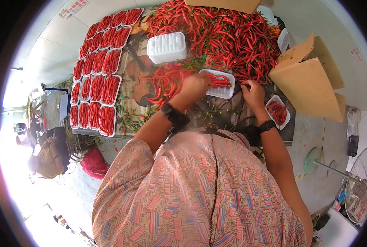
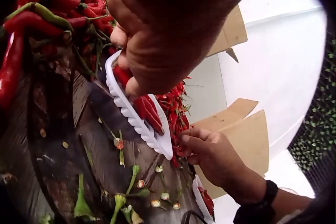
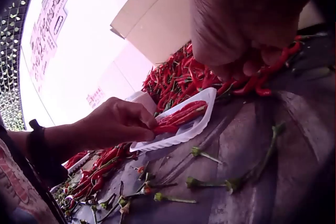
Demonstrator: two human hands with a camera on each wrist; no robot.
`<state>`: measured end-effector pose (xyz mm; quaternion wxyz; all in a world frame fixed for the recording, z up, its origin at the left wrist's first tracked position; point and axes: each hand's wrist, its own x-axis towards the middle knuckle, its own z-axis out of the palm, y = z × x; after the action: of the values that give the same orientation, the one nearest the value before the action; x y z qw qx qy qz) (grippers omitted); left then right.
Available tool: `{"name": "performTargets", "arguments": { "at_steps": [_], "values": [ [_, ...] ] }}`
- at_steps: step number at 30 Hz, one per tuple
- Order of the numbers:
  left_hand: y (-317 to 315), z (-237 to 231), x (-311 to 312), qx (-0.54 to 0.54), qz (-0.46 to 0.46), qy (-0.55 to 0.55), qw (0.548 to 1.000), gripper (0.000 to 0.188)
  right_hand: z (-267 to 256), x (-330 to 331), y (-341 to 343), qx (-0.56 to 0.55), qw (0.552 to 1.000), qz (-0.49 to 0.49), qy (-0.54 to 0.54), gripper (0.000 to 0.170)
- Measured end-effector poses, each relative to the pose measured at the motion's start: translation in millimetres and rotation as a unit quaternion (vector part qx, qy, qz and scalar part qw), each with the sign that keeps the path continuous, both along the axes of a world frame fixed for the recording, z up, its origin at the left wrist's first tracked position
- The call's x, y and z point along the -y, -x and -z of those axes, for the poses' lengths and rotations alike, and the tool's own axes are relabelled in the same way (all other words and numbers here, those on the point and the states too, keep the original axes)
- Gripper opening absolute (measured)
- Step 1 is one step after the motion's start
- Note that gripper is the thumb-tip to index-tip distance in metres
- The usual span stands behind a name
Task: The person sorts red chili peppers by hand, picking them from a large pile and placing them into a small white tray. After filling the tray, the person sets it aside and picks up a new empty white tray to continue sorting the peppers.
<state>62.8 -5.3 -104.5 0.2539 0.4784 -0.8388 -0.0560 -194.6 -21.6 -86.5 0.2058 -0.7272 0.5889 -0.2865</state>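
A white ribbed tray (image 1: 226, 92) holds a few red chili peppers (image 1: 219, 80) laid lengthwise. Over its left end, my left hand (image 1: 195, 87) pinches chilies between thumb and fingers; the left wrist view shows its fingertips inside the rim. My right hand (image 1: 254, 97) is just right of the tray, at the edge of the big chili pile (image 1: 237, 45). In the right wrist view its curled fingers (image 3: 254, 65) grip a red chili, partly hidden under the hand. A looser heap of chilies (image 1: 165, 84) lies left of the tray.
Filled chili trays (image 1: 109, 89) stand in rows at the left. A stack of white trays (image 1: 167, 47) sits behind the loose heap. Another tray of chilies (image 1: 278, 112) is near the right edge, by an open cardboard box (image 1: 311, 78). Green stems (image 3: 210, 184) litter the table.
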Motion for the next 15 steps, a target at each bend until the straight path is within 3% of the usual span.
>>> {"name": "performTargets", "arguments": {
  "at_steps": [15],
  "values": [
    [-0.4, -1.4, 2.4, -0.044, -0.003, -0.006, 0.999, 0.008, -15.3, 25.5, -12.3, -0.162, 0.983, -0.048, 0.068, 0.019]
  ]
}}
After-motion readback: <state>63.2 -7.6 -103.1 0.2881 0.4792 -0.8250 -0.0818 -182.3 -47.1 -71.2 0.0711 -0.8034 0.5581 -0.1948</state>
